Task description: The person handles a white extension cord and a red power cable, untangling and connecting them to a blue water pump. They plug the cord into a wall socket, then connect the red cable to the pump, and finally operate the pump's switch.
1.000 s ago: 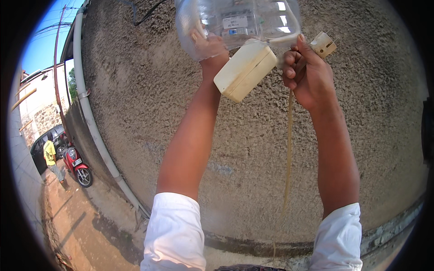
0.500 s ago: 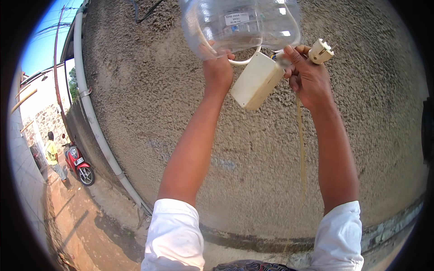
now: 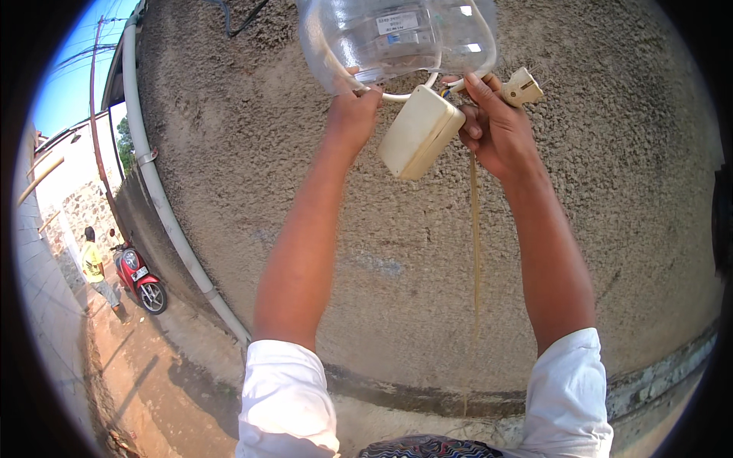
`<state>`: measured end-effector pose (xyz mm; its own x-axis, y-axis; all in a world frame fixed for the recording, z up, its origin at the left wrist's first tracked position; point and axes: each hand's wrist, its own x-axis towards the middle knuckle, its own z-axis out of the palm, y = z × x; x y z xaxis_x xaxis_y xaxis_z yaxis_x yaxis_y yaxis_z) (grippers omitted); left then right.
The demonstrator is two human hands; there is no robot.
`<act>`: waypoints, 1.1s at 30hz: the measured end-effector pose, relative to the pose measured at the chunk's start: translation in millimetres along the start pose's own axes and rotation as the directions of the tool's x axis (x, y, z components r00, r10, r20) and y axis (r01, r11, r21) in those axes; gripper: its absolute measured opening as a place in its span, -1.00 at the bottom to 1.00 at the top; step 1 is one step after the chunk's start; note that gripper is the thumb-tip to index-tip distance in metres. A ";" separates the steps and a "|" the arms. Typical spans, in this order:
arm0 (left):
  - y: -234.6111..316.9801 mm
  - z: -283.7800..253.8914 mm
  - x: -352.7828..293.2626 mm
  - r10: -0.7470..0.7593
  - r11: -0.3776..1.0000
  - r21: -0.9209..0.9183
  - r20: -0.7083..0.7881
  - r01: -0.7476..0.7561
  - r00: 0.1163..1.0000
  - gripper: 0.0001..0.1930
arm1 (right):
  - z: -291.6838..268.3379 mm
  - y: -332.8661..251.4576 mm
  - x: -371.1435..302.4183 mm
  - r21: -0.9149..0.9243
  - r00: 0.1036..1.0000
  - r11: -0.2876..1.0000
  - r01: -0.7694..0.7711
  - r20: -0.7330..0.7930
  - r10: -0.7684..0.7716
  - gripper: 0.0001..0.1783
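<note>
At the top, against the rough wall, is a large clear plastic bottle [image 3: 412,49] with a white label and a cut-looking lower edge. White cable [image 3: 333,62] loops along it. My left hand [image 3: 353,118] is closed on the bottle's lower left edge, its fingers partly hidden. My right hand [image 3: 500,126] pinches the white cable by the bottle's lower right edge. Beside its knuckles a whitish two-pin plug [image 3: 522,88] sticks out. Between my hands hangs a cream plastic box [image 3: 420,131], tilted, with thin coloured wires at its upper corner.
The rough grey wall [image 3: 427,305] fills most of the view. A grey pipe [image 3: 172,221] runs down its left side. In the alley at left, a person in a yellow shirt [image 3: 93,263] is beside a red scooter [image 3: 137,275]. A thin yellowish strand [image 3: 476,244] hangs below my right hand.
My hands, the bottle and the plug have shifted slightly left in view. The cream box has turned a little and sits closer to upright. My right hand keeps its pinch.
</note>
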<state>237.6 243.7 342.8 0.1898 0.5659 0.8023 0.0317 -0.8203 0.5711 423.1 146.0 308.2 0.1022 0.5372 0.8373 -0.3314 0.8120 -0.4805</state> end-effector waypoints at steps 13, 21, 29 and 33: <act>50.5 -57.5 -21.7 -0.324 0.772 0.621 0.201 0.136 0.925 -0.53 | -36.2 29.3 -48.9 -0.243 0.978 0.947 -0.209 -0.052 0.202 -0.79; 19.3 -45.9 -34.5 -0.221 0.954 0.231 0.118 0.190 0.968 -0.59 | -51.8 68.5 -97.7 -0.135 0.935 0.927 -0.350 -0.110 0.337 -0.83; 38.0 -48.3 -35.5 -0.046 0.932 0.358 -0.025 0.052 0.999 -0.39 | -57.4 90.6 -113.5 -0.184 0.868 0.864 -0.469 -0.274 0.413 -0.87; 45.7 -55.2 -41.7 -0.085 0.937 0.334 -0.055 0.099 0.995 -0.31 | -55.4 105.5 -139.3 -0.159 0.843 0.839 -0.521 -0.254 0.475 -0.88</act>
<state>176.9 187.3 345.0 0.1317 0.6375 0.7591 0.3760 -0.7407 0.5567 425.8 169.5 126.5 0.1671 0.8961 0.4111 -0.1819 0.4379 -0.8804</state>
